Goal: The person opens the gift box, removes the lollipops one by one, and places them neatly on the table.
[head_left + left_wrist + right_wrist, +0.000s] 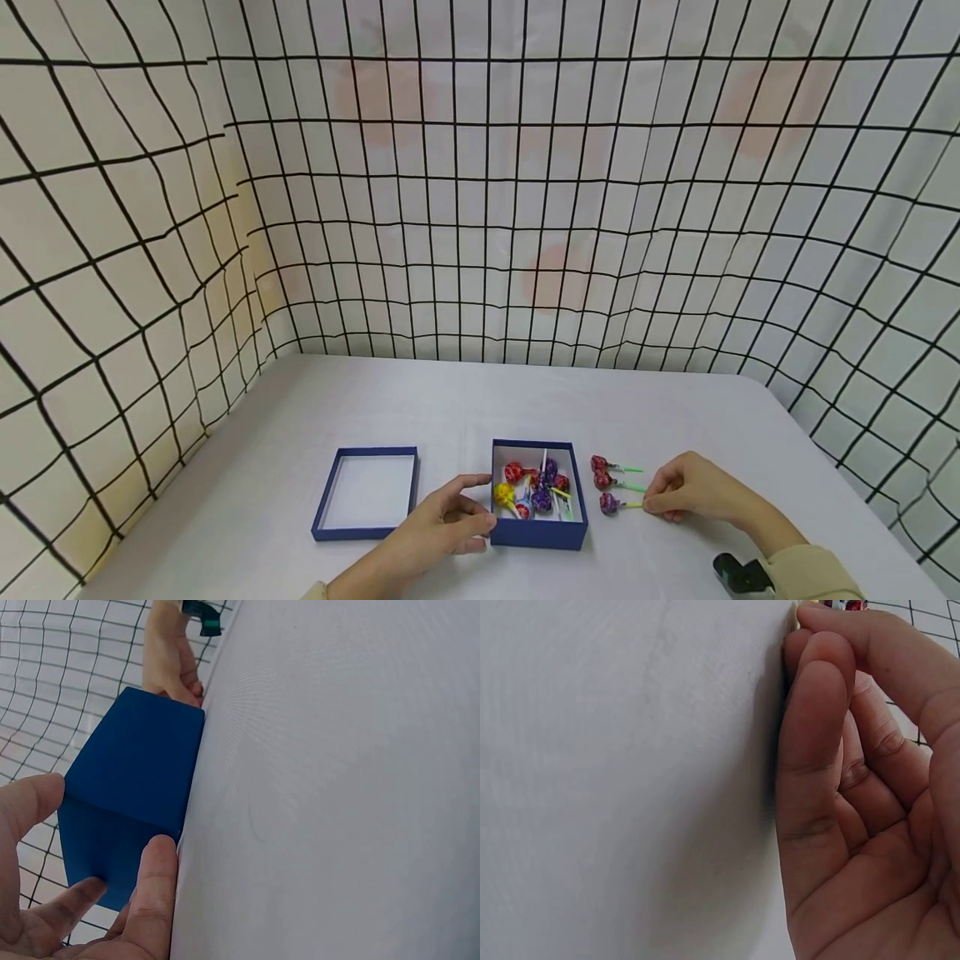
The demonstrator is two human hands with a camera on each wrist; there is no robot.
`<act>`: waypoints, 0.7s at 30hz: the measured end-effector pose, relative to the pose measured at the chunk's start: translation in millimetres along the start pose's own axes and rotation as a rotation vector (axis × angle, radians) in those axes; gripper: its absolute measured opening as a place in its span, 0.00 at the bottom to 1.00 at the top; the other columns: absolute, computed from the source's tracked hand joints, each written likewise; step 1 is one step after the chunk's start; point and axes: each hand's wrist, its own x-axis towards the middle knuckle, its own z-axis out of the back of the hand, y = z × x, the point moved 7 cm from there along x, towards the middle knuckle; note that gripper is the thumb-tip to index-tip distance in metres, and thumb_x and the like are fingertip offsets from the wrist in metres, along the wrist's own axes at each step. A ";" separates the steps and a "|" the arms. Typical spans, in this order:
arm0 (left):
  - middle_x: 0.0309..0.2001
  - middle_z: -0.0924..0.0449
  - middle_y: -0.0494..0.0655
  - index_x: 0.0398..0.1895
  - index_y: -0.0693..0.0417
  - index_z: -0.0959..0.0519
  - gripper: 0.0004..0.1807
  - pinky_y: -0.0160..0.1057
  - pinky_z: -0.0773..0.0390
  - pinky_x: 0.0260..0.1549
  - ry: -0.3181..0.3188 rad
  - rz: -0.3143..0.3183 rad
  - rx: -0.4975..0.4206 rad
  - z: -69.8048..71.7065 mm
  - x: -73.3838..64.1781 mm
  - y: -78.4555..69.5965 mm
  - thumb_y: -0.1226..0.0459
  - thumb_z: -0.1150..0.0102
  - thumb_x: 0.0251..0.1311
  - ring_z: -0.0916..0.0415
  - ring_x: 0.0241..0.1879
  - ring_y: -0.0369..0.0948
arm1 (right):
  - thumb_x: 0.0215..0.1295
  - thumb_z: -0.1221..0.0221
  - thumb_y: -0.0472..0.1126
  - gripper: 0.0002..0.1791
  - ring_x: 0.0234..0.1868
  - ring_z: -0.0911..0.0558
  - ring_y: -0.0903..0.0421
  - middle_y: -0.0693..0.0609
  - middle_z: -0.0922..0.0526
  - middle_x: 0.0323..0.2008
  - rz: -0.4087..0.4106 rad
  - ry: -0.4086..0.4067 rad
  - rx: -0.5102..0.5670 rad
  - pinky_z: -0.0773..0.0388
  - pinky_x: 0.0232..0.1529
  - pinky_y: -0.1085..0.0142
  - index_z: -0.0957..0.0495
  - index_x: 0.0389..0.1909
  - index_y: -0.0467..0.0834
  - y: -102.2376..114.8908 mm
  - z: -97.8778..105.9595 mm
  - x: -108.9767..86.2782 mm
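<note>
A blue open box (538, 536) holds several wrapped lollipops (542, 498) in red, yellow, purple and blue. My left hand (444, 527) is at its left side, fingers spread, fingertips touching the blue wall (124, 840) in the left wrist view. To the right of the box, my right hand (693, 490) pinches the stick end of a purple lollipop (610, 503) lying on the table. Just beyond it lie two red lollipops, one (604, 479) nearer and one (599, 463) farther, sticks pointing right. In the right wrist view the pinching fingers (817, 712) mostly hide the stick.
The box's blue-edged lid (364, 534) lies inside up on the white table (630, 408), left of my left hand. A black object (738, 573) is by my right sleeve. Black netting (487, 200) over white walls surrounds the table's back and sides.
</note>
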 end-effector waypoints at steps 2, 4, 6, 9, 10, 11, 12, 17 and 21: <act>0.53 0.20 0.53 0.81 0.48 0.33 0.37 0.43 0.09 0.52 -0.002 0.002 0.001 0.3 -0.3 -0.7 0.59 0.31 0.72 0.19 0.48 0.42 | 0.66 0.28 0.40 0.09 0.23 0.23 0.64 0.54 0.18 0.22 0.000 -0.004 -0.011 0.22 0.26 0.71 0.11 0.33 0.37 0.6 -0.1 0.2; 0.53 0.20 0.52 0.81 0.47 0.33 0.37 0.42 0.09 0.52 -0.006 0.005 0.003 0.8 -0.3 -1.3 0.58 0.30 0.72 0.19 0.48 0.42 | 0.67 0.28 0.40 0.09 0.23 0.23 0.63 0.53 0.18 0.22 0.000 -0.007 -0.018 0.23 0.26 0.71 0.12 0.33 0.37 0.8 -0.1 0.1; 0.53 0.20 0.52 0.81 0.47 0.32 0.37 0.41 0.09 0.52 -0.009 0.008 0.011 1.1 -0.3 -1.7 0.58 0.30 0.72 0.19 0.48 0.42 | 0.67 0.28 0.40 0.09 0.23 0.23 0.63 0.53 0.18 0.22 -0.001 -0.009 -0.024 0.23 0.25 0.71 0.12 0.33 0.37 0.9 -0.1 0.1; 0.53 0.19 0.52 0.81 0.47 0.32 0.37 0.41 0.09 0.51 -0.011 0.010 0.016 1.5 -0.1 -1.4 0.58 0.30 0.72 0.19 0.48 0.42 | 0.66 0.28 0.40 0.09 0.23 0.23 0.63 0.53 0.18 0.22 -0.006 -0.015 -0.026 0.23 0.25 0.71 0.12 0.32 0.37 0.4 -0.1 0.8; 0.53 0.19 0.52 0.81 0.47 0.32 0.37 0.41 0.09 0.51 -0.011 0.009 0.015 1.6 -0.1 -1.2 0.58 0.30 0.72 0.19 0.48 0.42 | 0.66 0.28 0.40 0.09 0.23 0.23 0.63 0.53 0.18 0.22 -0.007 -0.017 -0.027 0.23 0.25 0.71 0.12 0.32 0.37 0.2 -0.2 1.2; 0.53 0.19 0.52 0.81 0.47 0.32 0.37 0.41 0.09 0.51 -0.011 0.010 0.014 1.8 0.0 -0.8 0.58 0.30 0.71 0.19 0.48 0.42 | 0.66 0.28 0.40 0.09 0.23 0.23 0.63 0.53 0.18 0.22 -0.006 -0.019 -0.030 0.23 0.25 0.71 0.12 0.32 0.37 0.2 -0.1 1.8; 0.53 0.19 0.52 0.81 0.47 0.32 0.37 0.41 0.09 0.51 -0.011 0.009 0.012 2.1 0.1 -0.3 0.58 0.30 0.71 0.19 0.48 0.42 | 0.66 0.28 0.40 0.09 0.23 0.23 0.63 0.53 0.19 0.22 -0.006 -0.021 -0.032 0.23 0.25 0.71 0.12 0.32 0.37 0.3 -0.1 2.4; 0.53 0.19 0.52 0.80 0.47 0.32 0.37 0.42 0.09 0.51 -0.010 0.006 0.001 3.0 0.7 1.1 0.58 0.30 0.71 0.19 0.48 0.42 | 0.65 0.27 0.41 0.09 0.23 0.23 0.63 0.53 0.18 0.22 -0.005 -0.028 -0.039 0.22 0.25 0.71 0.12 0.32 0.38 0.1 0.5 4.0; 0.53 0.20 0.53 0.80 0.49 0.32 0.36 0.42 0.09 0.51 -0.003 0.003 -0.013 1.8 0.3 1.7 0.59 0.30 0.72 0.19 0.48 0.42 | 0.66 0.27 0.41 0.10 0.24 0.22 0.63 0.53 0.18 0.22 -0.023 -0.034 -0.030 0.21 0.26 0.71 0.12 0.33 0.38 -1.1 0.5 2.3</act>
